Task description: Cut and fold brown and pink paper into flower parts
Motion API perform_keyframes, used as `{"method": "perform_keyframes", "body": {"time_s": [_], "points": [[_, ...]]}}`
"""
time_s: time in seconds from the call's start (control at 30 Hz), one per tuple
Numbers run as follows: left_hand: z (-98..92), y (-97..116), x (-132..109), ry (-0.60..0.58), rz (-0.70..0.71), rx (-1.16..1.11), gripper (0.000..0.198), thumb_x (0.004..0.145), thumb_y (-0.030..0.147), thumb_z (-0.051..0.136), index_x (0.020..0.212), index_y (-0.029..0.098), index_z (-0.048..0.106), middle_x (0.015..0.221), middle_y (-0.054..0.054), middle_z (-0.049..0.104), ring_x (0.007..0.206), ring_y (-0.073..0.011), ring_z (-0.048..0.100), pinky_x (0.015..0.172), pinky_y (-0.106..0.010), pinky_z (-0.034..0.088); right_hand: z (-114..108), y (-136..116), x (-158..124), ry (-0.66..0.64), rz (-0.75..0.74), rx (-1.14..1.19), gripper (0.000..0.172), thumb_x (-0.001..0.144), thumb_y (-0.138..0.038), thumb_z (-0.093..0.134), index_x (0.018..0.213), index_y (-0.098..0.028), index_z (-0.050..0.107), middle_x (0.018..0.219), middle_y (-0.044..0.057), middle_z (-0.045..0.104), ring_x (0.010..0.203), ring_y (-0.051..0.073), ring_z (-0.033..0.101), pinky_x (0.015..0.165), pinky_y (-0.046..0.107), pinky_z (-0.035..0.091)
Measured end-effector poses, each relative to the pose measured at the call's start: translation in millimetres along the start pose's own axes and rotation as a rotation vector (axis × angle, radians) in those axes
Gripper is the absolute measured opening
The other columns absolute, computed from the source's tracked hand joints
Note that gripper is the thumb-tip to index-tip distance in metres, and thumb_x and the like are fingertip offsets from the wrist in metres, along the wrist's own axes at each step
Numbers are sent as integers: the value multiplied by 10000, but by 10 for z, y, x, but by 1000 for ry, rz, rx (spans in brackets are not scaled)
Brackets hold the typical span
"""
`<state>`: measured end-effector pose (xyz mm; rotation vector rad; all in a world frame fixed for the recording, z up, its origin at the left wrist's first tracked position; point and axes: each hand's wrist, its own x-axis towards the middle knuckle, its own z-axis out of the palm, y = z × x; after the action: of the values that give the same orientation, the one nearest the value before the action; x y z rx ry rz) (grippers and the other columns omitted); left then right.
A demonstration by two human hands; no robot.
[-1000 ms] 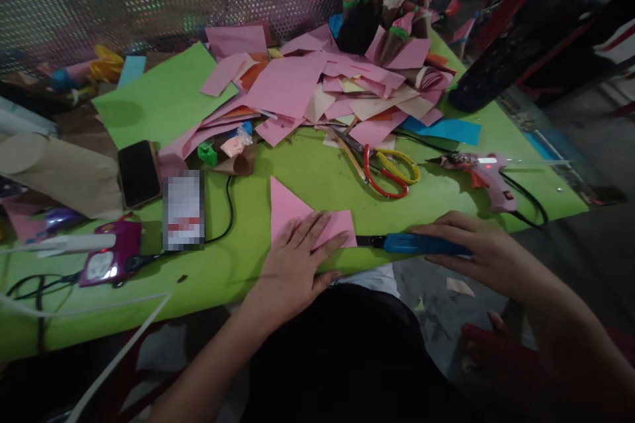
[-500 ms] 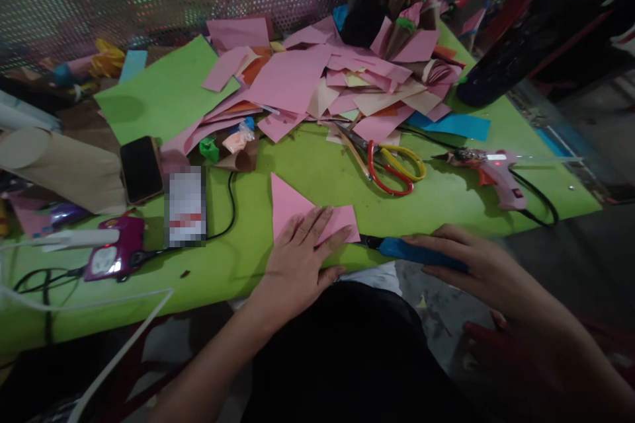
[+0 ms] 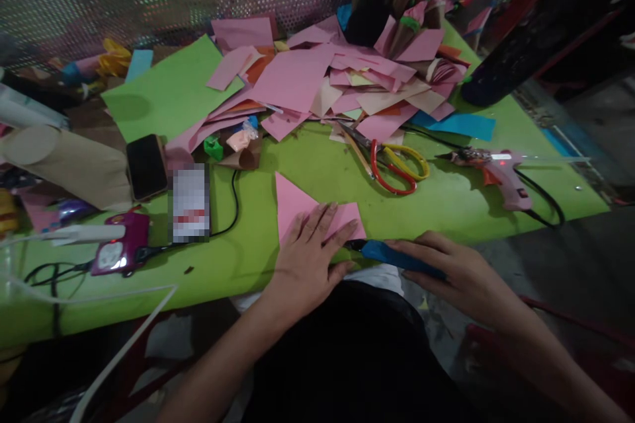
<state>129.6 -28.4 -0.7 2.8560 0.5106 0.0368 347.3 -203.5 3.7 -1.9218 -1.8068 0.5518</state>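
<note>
My left hand (image 3: 308,254) lies flat on a folded sheet of pink paper (image 3: 292,201) near the front edge of the table, fingers stretched over it. The paper has a pointed corner at the left, and part of it is hidden under my palm. My right hand (image 3: 443,263) is closed around the blue handle of a utility knife (image 3: 391,256). Its dark front end meets the paper's lower right edge, close to my left fingers; the blade tip cannot be made out. Red-and-yellow-handled scissors (image 3: 391,168) lie beyond the paper.
A pink glue gun (image 3: 506,172) rests at the right with its cable. Loose pink paper sheets (image 3: 292,79) pile up at the back, below paper cones (image 3: 411,20). On the left are a phone (image 3: 147,167), a brown roll (image 3: 74,165) and a purple power adapter (image 3: 122,244) with cords.
My right hand has moved left with the utility knife, whose front end has slid along the paper's edge toward my left hand. My left hand stays on the paper. The view has shifted slightly.
</note>
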Motion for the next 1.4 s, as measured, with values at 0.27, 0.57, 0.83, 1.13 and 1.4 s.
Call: {"method": "perform_keyframes", "body": {"time_s": [0.27,0.57,0.83,1.13,1.4], "points": [[-21,52,74,-4,-76,-88,624,975,511,432,1532,265,297,1628,-122,234,1506,-312,180,1192,-552,215,-50,-3,30,1,19,-9,378,973,-408,481,1308,-290,611,936,69,660,752,192,674,632,295,555],[-210,-369,-107,-30,16,9,483,1021,332,352,1504,347,349,1614,-45,297,1502,-252,217,1196,-531,210,-3,9,51,29,20,-9,387,972,-420,481,1312,-288,609,953,76,649,782,195,674,647,297,554],[-99,-388,-145,-4,24,84,629,947,523,497,1523,369,297,1626,-46,267,1492,-285,236,1186,-534,231,17,-14,13,-22,48,28,395,969,-428,489,1332,-301,584,986,83,655,798,203,679,650,304,570],[-134,-368,-146,-33,8,74,661,929,523,530,1524,355,296,1628,-65,254,1492,-322,230,1173,-568,252,135,-151,117,-23,-65,1,400,975,-340,484,1369,-299,539,961,70,662,779,199,679,642,299,561],[-108,-320,-135,-25,-22,36,678,929,609,462,1529,346,286,1630,-66,249,1508,-299,180,1183,-555,226,224,-249,144,-14,-69,-20,437,974,-315,495,1410,-303,503,966,66,651,767,194,667,638,302,550]]}}
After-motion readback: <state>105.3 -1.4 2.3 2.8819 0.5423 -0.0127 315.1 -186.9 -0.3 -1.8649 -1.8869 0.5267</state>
